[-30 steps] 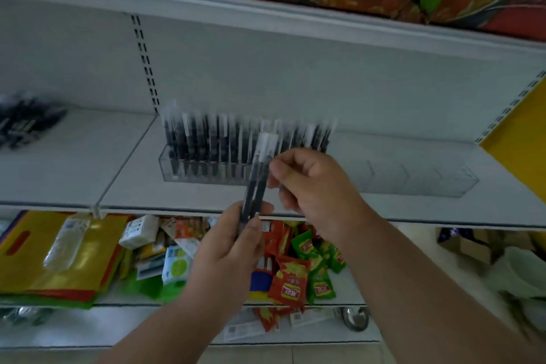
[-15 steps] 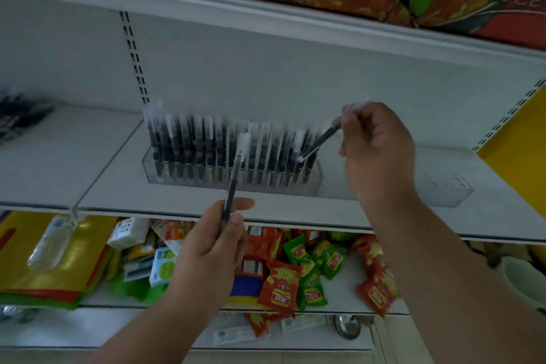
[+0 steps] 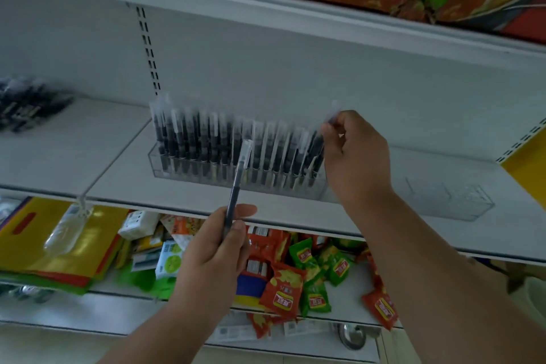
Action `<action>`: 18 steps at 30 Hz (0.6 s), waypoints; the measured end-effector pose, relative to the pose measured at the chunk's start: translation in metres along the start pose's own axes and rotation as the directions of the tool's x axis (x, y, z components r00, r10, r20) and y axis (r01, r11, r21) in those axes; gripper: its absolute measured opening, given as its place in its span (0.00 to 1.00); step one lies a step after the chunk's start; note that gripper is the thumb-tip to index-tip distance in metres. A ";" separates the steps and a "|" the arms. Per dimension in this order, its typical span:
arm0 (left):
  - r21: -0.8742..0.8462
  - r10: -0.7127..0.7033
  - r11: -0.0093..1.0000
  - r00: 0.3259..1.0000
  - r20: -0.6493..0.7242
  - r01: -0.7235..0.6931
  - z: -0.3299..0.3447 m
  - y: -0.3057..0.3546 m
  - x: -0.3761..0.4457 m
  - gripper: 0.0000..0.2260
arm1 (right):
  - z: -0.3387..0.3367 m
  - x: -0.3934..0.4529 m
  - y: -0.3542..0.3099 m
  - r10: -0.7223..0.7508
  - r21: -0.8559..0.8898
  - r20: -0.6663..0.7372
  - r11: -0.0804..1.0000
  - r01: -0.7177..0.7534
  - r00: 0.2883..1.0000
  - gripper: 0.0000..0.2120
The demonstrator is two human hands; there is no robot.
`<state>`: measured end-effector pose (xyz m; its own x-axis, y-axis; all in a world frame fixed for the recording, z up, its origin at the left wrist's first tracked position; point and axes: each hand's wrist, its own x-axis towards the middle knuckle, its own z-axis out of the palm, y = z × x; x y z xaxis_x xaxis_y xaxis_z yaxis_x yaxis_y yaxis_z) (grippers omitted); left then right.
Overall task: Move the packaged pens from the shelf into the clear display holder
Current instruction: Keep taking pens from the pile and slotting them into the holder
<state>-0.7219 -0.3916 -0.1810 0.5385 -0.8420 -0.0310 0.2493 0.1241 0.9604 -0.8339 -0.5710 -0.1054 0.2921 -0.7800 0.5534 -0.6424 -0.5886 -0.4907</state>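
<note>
Right hand (image 3: 356,156) lowered pen; white shelf (image 3: 88,154).

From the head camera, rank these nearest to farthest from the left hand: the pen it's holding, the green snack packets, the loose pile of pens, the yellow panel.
1. Pen, in the left hand's grip.
2. Green snack packets, lower shelf, just right of it.
3. Loose pile of pens, far left on the shelf.
4. Yellow panel, far right edge.
</note>
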 end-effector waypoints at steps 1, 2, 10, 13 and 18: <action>0.013 0.008 1.000 1.000 0.009 -0.008 0.000 0.002 0.002 0.17 | 0.000 0.000 0.000 0.003 -0.008 -0.002 1.000 -0.003 1.000 0.08; 0.026 0.011 1.000 1.000 0.018 -0.011 0.000 0.004 0.004 0.16 | 0.000 0.000 -0.001 0.005 -0.027 0.005 1.000 -0.005 1.000 0.08; 0.097 0.021 0.995 0.995 0.103 -0.031 -0.009 0.007 0.017 0.14 | 0.017 -0.018 0.007 0.177 -0.182 0.180 0.973 -0.144 0.968 0.09; 0.111 0.010 0.994 0.993 0.113 -0.023 -0.011 0.009 0.020 0.15 | 0.014 -0.022 0.005 0.221 -0.159 0.135 0.967 -0.199 0.966 0.14; 0.126 0.002 0.992 0.989 0.149 -0.021 0.004 0.010 0.025 0.13 | -0.001 -0.032 -0.009 0.276 0.206 0.181 0.928 -0.310 0.944 0.13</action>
<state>-0.7091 -0.4138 -0.1709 0.4132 -0.9106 0.0128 0.1342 0.0748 0.9881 -0.8384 -0.5409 -0.1175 0.2265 -0.9371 0.2656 -0.5410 -0.3478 -0.7658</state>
